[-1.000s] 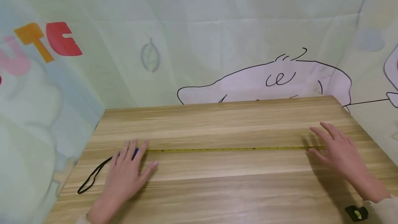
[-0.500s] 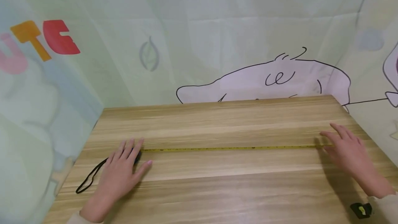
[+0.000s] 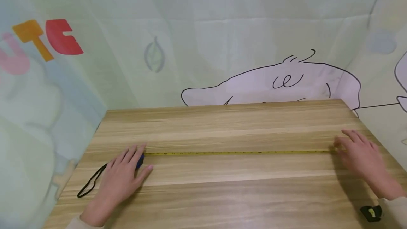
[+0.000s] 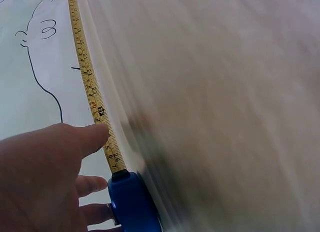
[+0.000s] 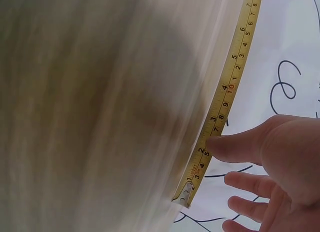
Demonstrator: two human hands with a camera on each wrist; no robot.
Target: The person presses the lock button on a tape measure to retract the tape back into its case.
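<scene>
A tape measure lies across the table, its yellow blade (image 3: 229, 153) drawn out from left to right. My left hand (image 3: 119, 179) rests over its blue case (image 4: 131, 202) with fingers straight and spread. In the left wrist view the thumb lies across the blade near the case mouth and the fingers are beside the case. My right hand (image 3: 362, 156) is at the other end, fingers loosely bent. In the right wrist view its thumb tip overlaps the blade's edge near the metal end hook (image 5: 184, 194), and the other visible fingers are apart from it.
A black wrist strap loop (image 3: 92, 183) lies left of the case. The wood-grain tabletop (image 3: 222, 193) ends at a cartoon-printed cloth backdrop (image 3: 203, 45). A small black object with a yellow patch (image 3: 371, 213) is by the right sleeve.
My right hand has moved right along the blade, and its fingers are more bent. My left hand has shifted slightly left, with the blue case showing more beside it.
</scene>
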